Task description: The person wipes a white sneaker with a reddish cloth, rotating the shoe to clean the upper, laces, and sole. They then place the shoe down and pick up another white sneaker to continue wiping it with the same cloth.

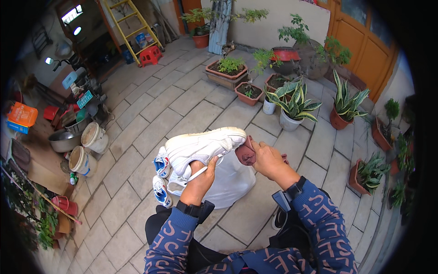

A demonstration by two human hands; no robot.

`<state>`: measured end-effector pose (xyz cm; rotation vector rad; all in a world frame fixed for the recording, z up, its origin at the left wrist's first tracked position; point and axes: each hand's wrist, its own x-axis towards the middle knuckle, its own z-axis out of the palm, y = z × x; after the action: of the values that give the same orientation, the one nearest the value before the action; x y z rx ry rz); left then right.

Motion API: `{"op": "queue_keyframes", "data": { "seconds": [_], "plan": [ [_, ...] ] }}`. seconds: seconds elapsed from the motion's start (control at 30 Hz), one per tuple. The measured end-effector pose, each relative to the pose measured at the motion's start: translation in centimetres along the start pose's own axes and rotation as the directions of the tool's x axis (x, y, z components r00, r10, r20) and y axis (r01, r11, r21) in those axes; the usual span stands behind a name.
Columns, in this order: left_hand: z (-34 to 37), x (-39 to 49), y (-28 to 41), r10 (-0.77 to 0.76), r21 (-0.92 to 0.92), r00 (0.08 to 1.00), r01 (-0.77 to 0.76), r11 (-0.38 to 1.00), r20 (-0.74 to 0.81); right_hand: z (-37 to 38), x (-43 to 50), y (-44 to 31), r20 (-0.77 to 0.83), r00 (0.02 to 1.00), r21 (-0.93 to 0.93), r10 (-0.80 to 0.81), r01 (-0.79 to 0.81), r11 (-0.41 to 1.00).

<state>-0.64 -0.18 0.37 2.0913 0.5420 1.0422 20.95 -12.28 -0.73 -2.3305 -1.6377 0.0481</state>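
Observation:
My left hand is inside the opening of a white sneaker and holds it up, sole edge away from me and toe to the right. A loose white lace hangs over that hand. My right hand grips a dark red cloth against the sneaker's toe. The toe rubber looks yellowed. Below the sneaker, a white plastic bag lies on the paving. Its mouth is partly hidden by my left hand. Two smaller white and blue sneakers, one behind and one nearer, stand left of the bag.
Potted snake plants and rectangular planters line the far right. White buckets, a metal basin and a parked two-wheeler stand at left. A yellow ladder leans beside a red stool.

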Motion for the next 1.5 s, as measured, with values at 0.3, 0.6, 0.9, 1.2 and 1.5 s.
{"op": "queue_keyframes", "data": {
  "seconds": [0.3, 0.6, 0.9, 1.2, 1.5],
  "plan": [
    [1.0, -1.3, -2.9, 0.088, 0.469, 0.965, -0.200, 0.860, 0.249, -3.4, 0.5, -3.5, -0.353, 0.915, 0.280, -0.195, 0.302, 0.911],
    [2.7, -3.2, -4.2, 0.133, 0.410, 0.954, -0.239, 0.880, 0.270, -1.9, 0.2, -3.4, -0.122, 0.955, 0.256, -0.269, 0.292, 0.921],
    [1.3, -0.8, -1.8, 0.076, 0.237, 0.995, -0.088, 0.967, 0.057, -1.0, 0.0, 0.2, 0.097, 0.995, -0.031, -0.035, 0.039, 0.999],
    [1.8, -0.9, -2.2, 0.053, 0.362, 0.985, -0.110, 0.926, 0.164, -3.4, 0.4, -2.5, -0.341, 0.924, 0.316, -0.174, 0.287, 0.904],
    [2.9, -2.3, -2.6, 0.055, 0.372, 0.960, -0.158, 0.914, 0.274, -2.6, 0.0, -3.2, -0.136, 0.948, 0.262, -0.289, 0.315, 0.912]
  ]
}}
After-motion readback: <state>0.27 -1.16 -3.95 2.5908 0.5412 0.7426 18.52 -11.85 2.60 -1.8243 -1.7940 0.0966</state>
